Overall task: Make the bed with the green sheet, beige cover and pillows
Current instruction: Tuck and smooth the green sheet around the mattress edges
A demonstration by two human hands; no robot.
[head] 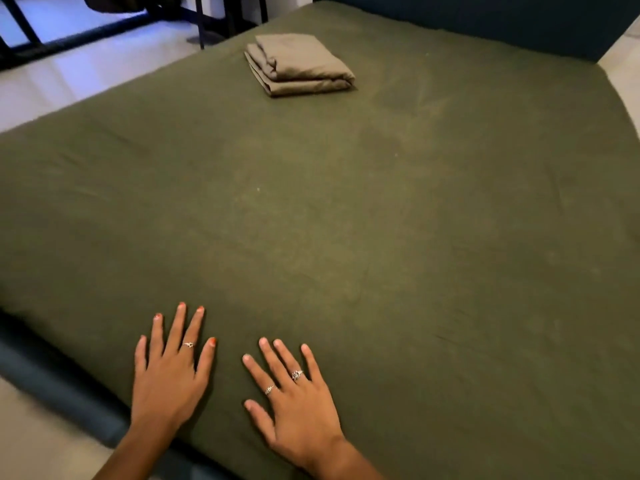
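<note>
Roughly at 7 o'clock in the head view, the left hand (169, 379) lies flat on the green sheet (346, 220), fingers straight and fanned, grip wide and holding nothing. Just beside it, toward 6 o'clock, the right hand (294, 403) lies the same way: palm down, fingers spread, grip wide, nothing held. Both sit close to the near edge of the bed, where the dark bed frame (65, 386) shows below the sheet.

Sheet covers the whole mattress. Faint creases run across the middle and out toward 3 o'clock; the stretch by the hands looks fairly smooth.

Beige cover (299, 65) rests folded in a neat stack at about 12 o'clock, on the sheet, well apart from both hands. No pillows in view.

Judgement: step in hand is smoothing the sheet. To do it well, keep palms flat and sweep outward from the centre toward the edges, pushing slack off the side, not bunching it between the hands. Light, even pressure; a heavy drag may pull the tucked edge loose at the near side. Work the creases at 3 o'clock last. Cover should stay folded until the sheet lies flat, then be opened from 12 o'clock down.

Floor (86, 81) pale, at 10 o'clock; dark furniture legs (201, 22) beyond.
</note>
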